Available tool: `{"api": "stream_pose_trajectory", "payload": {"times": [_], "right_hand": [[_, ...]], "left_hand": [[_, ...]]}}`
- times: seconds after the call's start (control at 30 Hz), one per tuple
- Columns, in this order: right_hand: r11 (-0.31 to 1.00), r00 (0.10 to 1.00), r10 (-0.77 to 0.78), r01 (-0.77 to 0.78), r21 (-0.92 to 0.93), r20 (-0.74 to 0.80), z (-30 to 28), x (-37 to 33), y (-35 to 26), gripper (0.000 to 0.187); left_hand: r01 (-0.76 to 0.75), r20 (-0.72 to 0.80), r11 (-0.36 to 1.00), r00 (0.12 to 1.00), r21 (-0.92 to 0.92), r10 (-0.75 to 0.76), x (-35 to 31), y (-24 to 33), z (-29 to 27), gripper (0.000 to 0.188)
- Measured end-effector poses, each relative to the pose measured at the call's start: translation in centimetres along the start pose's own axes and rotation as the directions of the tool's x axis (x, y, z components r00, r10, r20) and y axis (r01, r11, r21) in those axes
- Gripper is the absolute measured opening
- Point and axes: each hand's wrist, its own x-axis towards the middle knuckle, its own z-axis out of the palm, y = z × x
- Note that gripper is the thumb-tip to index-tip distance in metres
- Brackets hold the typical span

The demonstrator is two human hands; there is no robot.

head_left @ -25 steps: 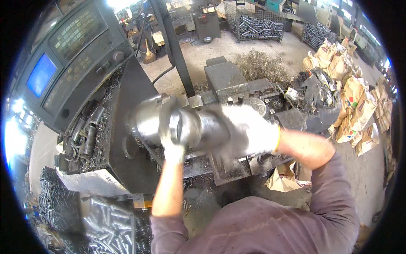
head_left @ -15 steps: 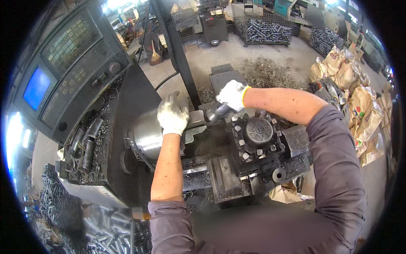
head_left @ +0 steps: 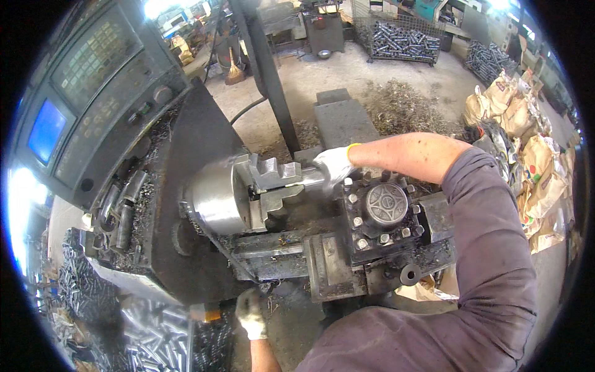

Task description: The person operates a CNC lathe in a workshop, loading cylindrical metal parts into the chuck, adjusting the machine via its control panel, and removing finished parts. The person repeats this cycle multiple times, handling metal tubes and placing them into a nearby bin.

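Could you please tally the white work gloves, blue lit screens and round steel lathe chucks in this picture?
White work gloves: 2, on the right hand and the left hand
Blue lit screen: 1
Round steel lathe chuck: 1
Total: 4

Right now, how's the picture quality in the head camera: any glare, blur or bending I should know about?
Head view: strong fisheye bending, with a black rim around the circle; daylight blows out at the left edge and top; the shiny chuck shows soft glare; the right hand on the metal bar looks slightly smeared; the left hand sits low in dimmer light.
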Motion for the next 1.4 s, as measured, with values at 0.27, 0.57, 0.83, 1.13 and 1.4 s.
{"api": "stream_pose_trajectory", "payload": {"times": [0.27, 0.57, 0.83, 1.13, 1.4], "right_hand": [[0.994, 0.997, -0.014, 0.006, 0.112, 0.07, -2.3, -2.2, -0.7, 0.065], [0.98, 0.995, 0.021, -0.001, 0.2, -0.095, -1.3, 1.8, -1.7, 0.072], [0.977, 0.969, -0.02, 0.071, 0.199, -0.246, -1.8, -2.6, -2.5, 0.072], [1.0, 0.876, 0.024, -0.017, 0.018, -0.482, 0.3, -30.6, -16.3, 0.028], [0.845, 0.76, 0.438, -0.531, -0.069, -0.479, 12.4, -30.1, -20.8, 0.054]], "left_hand": [[0.23, -0.055, 0.415, 0.82, -0.88, -0.57, 1.3, -13.7, -13.7, 0.057], [0.369, -0.023, 0.457, 0.758, -0.81, -0.652, 2.0, -9.8, -16.9, 0.042], [0.253, -0.24, 0.661, 0.793, -0.707, -0.56, 2.1, -12.4, -15.8, 0.034], [-0.141, -0.497, 0.785, 0.703, 0.603, 0.509, 1.2, 3.0, -13.8, 0.049], [-0.739, 0.101, 0.265, 0.41, 0.619, 0.907, 19.1, 28.1, -4.0, 0.042]]}}
